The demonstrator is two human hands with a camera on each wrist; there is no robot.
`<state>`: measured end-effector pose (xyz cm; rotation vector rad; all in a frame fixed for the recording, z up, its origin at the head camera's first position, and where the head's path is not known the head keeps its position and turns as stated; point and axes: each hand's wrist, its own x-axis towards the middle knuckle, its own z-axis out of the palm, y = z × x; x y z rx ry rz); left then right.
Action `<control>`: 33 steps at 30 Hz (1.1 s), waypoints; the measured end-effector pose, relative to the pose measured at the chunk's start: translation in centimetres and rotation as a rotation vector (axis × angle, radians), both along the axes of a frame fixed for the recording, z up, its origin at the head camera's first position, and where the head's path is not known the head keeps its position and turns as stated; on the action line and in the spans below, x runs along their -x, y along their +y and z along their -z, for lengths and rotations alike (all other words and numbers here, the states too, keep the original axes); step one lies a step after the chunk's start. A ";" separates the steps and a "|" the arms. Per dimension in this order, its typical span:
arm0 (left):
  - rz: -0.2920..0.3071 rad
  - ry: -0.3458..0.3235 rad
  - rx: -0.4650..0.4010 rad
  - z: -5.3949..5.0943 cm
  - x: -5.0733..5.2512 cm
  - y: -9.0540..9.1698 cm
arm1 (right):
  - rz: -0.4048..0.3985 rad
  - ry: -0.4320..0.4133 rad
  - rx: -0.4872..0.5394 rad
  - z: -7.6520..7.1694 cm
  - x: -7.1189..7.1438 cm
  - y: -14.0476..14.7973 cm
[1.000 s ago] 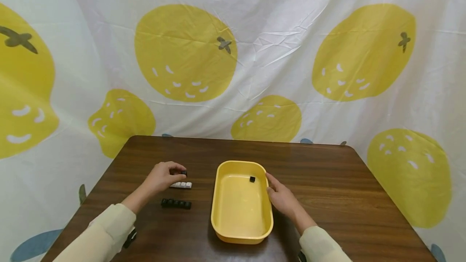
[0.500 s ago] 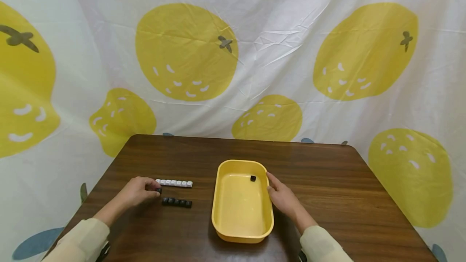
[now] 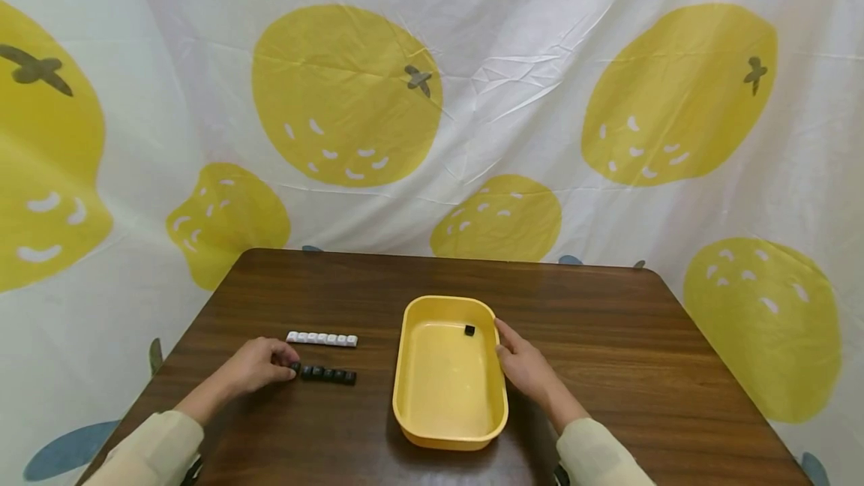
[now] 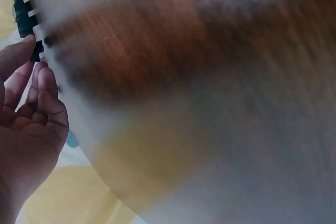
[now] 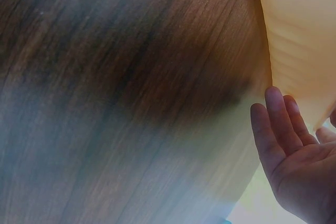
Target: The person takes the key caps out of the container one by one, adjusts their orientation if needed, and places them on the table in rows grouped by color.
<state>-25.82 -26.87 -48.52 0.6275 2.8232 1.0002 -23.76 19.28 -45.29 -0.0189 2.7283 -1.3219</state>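
Note:
My left hand [image 3: 255,367] pinches a black keycap [image 3: 295,369] between thumb and fingertips. That keycap stands at the left end of a row of black keycaps [image 3: 328,375]. In the left wrist view, the pinched keycap [image 4: 37,52] lines up with the row [image 4: 22,11]. Just behind is a row of white keycaps [image 3: 322,339]. The right hand [image 3: 529,373] rests against the right side of a yellow tub [image 3: 400,388]. Its fingers look mostly straight along the tub's outer wall in the right wrist view. One black keycap [image 3: 469,330] lies inside the tub, near its far right corner.
Everything stands on a dark wooden table [image 3: 607,366] with rounded far corners. A white curtain [image 3: 499,118] with yellow fruit prints hangs behind it. The tub sits close to the table's middle, right of the keycap rows.
My left hand has come back from behind the white row with the black keycap, moving left and nearer, to the black row's left end. The right hand and tub have stayed put.

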 end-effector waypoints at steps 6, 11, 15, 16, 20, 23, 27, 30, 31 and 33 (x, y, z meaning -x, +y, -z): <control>-0.004 -0.023 0.008 -0.1 -0.1 0.2 | -0.002 -0.001 0.006 -0.1 0.0 0.0; -0.006 -0.039 0.001 -0.1 -0.2 0.3 | 0.003 -0.006 0.005 -0.1 -0.1 0.0; -0.014 -0.049 -0.003 -0.2 -0.2 0.4 | 0.008 -0.005 0.006 -0.1 -0.2 -0.1; -0.022 -0.056 -0.004 -0.2 -0.2 0.4 | 0.009 -0.004 0.004 0.0 -0.2 -0.1; -0.052 -0.082 -0.009 -0.3 -0.3 0.4 | 0.005 0.006 -0.002 -0.1 -0.2 -0.2; -0.063 -0.089 -0.021 -0.5 -0.3 0.4 | 0.001 0.003 -0.004 -0.1 -0.2 -0.1; -0.072 -0.076 -0.034 -1.3 -0.3 0.9 | 0.004 -0.002 0.001 -0.1 -0.2 -0.1; -0.077 -0.059 -0.047 -2.2 0.0 1.8 | 0.005 0.002 0.002 -0.1 -0.1 0.0; -0.077 -0.056 -0.055 -2.6 0.2 2.3 | 0.005 0.003 0.000 0.0 -0.1 0.0; -0.075 -0.051 -0.070 -3.4 0.5 3.5 | 0.004 0.005 -0.005 0.0 -0.1 0.1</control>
